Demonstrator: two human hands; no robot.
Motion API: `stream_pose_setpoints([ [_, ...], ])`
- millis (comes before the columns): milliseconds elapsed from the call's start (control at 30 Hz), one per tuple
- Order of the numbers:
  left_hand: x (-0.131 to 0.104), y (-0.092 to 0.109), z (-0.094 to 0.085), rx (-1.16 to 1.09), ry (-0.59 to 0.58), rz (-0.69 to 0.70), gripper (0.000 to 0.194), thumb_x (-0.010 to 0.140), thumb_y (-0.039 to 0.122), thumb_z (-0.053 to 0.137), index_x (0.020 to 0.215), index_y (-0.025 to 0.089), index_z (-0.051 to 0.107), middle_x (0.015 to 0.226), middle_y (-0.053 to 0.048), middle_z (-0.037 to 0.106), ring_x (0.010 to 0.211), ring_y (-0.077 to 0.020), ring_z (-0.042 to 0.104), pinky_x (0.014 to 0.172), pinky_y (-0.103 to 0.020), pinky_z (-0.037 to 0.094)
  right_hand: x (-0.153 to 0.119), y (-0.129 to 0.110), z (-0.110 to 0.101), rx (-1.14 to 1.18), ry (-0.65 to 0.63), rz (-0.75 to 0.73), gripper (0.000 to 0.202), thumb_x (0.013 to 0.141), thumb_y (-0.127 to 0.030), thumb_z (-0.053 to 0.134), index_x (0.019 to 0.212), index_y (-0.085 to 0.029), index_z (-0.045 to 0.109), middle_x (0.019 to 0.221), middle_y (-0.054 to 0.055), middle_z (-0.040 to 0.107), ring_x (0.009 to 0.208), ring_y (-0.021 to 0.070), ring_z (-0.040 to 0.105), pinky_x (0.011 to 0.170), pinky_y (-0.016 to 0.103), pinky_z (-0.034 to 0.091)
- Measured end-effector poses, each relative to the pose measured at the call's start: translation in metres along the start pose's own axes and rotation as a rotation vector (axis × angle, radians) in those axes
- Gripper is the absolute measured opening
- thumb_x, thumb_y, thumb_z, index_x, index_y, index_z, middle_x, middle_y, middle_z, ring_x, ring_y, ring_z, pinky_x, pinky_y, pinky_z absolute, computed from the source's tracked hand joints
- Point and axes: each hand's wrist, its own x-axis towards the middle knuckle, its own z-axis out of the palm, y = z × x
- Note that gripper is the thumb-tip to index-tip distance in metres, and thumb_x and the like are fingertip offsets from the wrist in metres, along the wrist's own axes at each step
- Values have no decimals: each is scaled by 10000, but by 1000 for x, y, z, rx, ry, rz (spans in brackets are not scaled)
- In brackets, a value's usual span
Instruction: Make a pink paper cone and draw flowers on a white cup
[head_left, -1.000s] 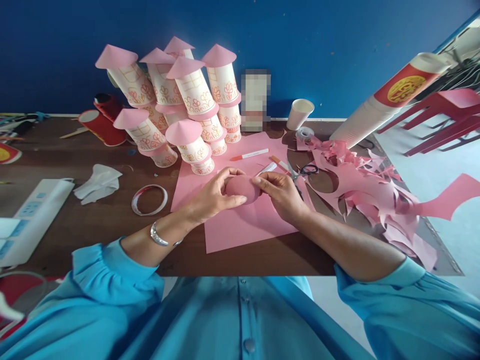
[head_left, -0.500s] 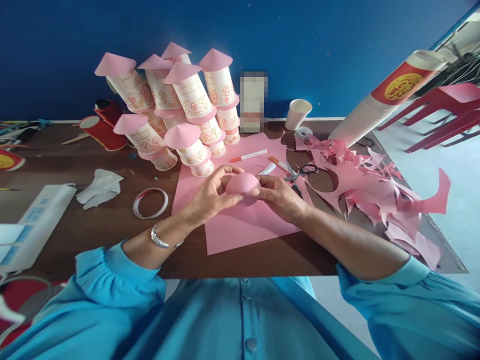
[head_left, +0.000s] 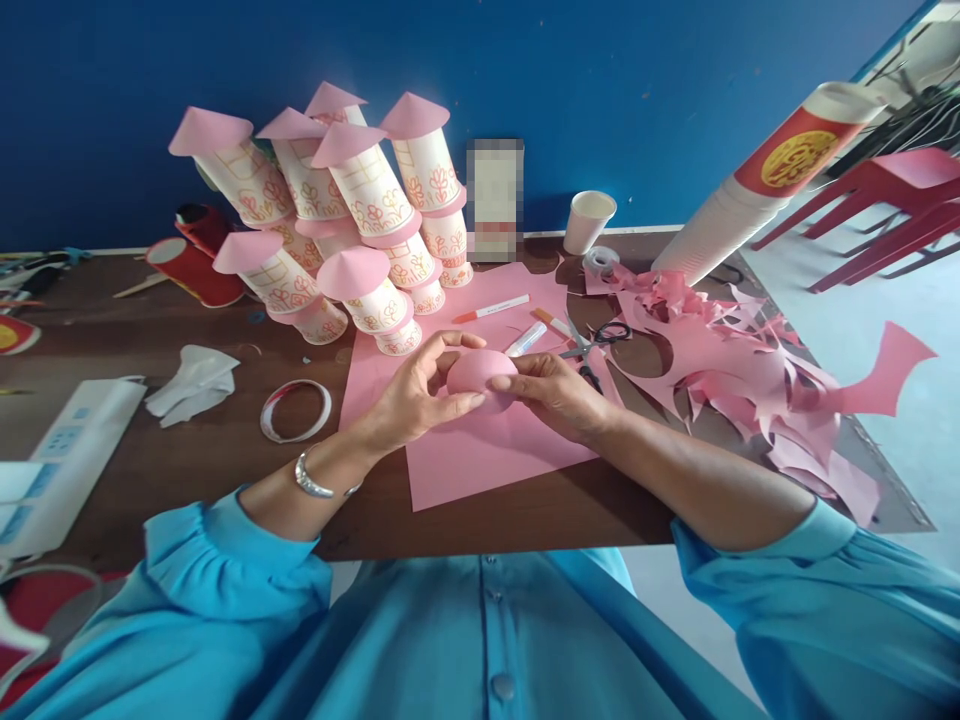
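Between my two hands is a small pink paper cone (head_left: pixel 480 372), held above a large pink sheet (head_left: pixel 465 460). My left hand (head_left: pixel 427 390) grips its left side, thumb in front and fingers curled behind. On the other side my right hand (head_left: pixel 555 390) pinches the paper between thumb and fingers. Just beyond lie a white marker (head_left: pixel 526 339), an orange-capped marker (head_left: pixel 491 309) and scissors (head_left: pixel 585 345) with black handles. Paper-cup towers (head_left: pixel 375 195) with pink cone roofs and drawn flowers stand at the back left.
Pink paper scraps (head_left: pixel 742 360) spread over the table's right side. A tall stack of paper cups (head_left: pixel 720 225) leans there, near a single white cup (head_left: pixel 589 222). To the left lie a tape roll (head_left: pixel 295 411), crumpled white paper (head_left: pixel 193 384) and a power strip (head_left: pixel 79 460).
The camera view has shifted slightly, so the table items appear a little further left. Both hands keep their hold on the pink cone, whose angle has changed a little.
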Motion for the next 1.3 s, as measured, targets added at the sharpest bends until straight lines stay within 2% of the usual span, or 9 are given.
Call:
stream_pose_setpoints([
  [100,1,-3,-3,-53,-5,-7,577,802,310,868,1276,221,550,1082,-64,764,870,-183,734,691,-252,574,0,0,-1,64,11,-35,448,749,-593,918,766,-164,788,743,28,722,764,165,645,805,320,536],
  [300,1,-4,-3,-43,-12,28,563,794,271,874,1262,212,566,1091,-64,752,898,-188,734,736,-261,589,1,5,0,4,15,-23,403,673,-465,987,858,-147,823,773,25,743,788,167,638,790,299,495],
  [400,2,-5,-3,-49,-13,24,551,799,275,870,1259,214,573,1100,-70,757,901,-193,734,739,-268,590,1,6,1,-8,28,-49,392,663,-452,990,861,-154,828,775,16,743,781,161,631,807,303,485],
  [633,7,-14,-8,-144,58,49,588,755,293,919,1243,219,601,1119,-67,781,892,-179,726,753,-259,578,2,-1,-1,52,16,-115,422,720,-561,935,810,-177,783,758,15,711,775,165,628,847,337,518],
  [800,8,-15,-10,-187,106,37,580,727,305,940,1211,220,632,1098,-49,777,914,-179,707,786,-272,569,4,0,-4,90,117,-148,464,736,-597,914,717,-181,711,721,-13,617,734,135,558,757,296,498],
  [967,8,-15,-10,-201,115,40,583,717,310,944,1204,220,637,1071,-44,767,918,-183,698,792,-279,559,7,0,-6,95,146,-176,503,751,-677,872,764,-191,739,780,2,652,754,139,574,730,288,490],
  [1167,9,-18,-11,-187,77,40,585,734,310,936,1228,226,633,1140,-58,770,940,-186,710,787,-273,565,7,1,-8,-51,174,-178,429,687,-555,955,678,-199,716,695,-16,625,723,135,524,759,305,453],
  [1300,9,-19,-11,-202,79,44,554,744,306,927,1208,220,638,1125,-59,770,927,-177,708,786,-268,571,4,-2,-7,-28,128,-182,431,726,-577,925,696,-194,729,713,-12,641,736,139,548,772,307,460],
])
